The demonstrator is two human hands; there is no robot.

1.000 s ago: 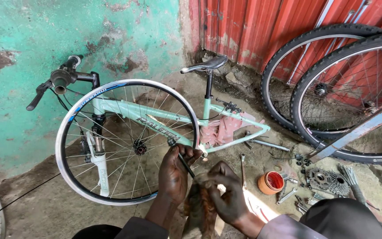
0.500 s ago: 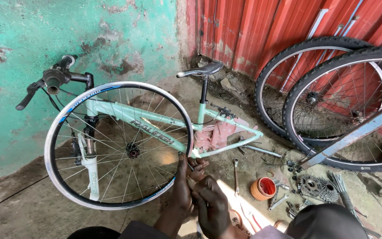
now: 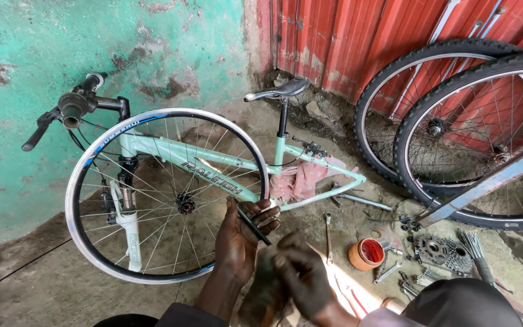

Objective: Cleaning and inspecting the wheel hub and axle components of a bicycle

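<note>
My left hand [image 3: 242, 241] grips the rim of a bare spoked wheel [image 3: 166, 194] at its lower right and also holds a thin black rod-like tool [image 3: 250, 223] against it. My right hand [image 3: 302, 275] sits just right of the left hand, fingers curled; what it holds is hidden. The wheel stands upright in front of a mint green bicycle frame [image 3: 225, 163] that leans against the turquoise wall, with black handlebars [image 3: 74, 109] at the left and a black saddle [image 3: 279, 89] on top.
Two tyred wheels [image 3: 473, 121] lean on the red corrugated wall at the right. A spanner [image 3: 328, 233], an orange tub [image 3: 365, 253], a gear cassette [image 3: 443, 251], loose spokes [image 3: 476, 248] and small parts lie on the ground. A pink rag [image 3: 304, 178] hangs on the frame.
My view has shifted and both hands have moved up to the wheel rim. The left hand now holds the rim with the black tool; the right hand has closed in beside it.
</note>
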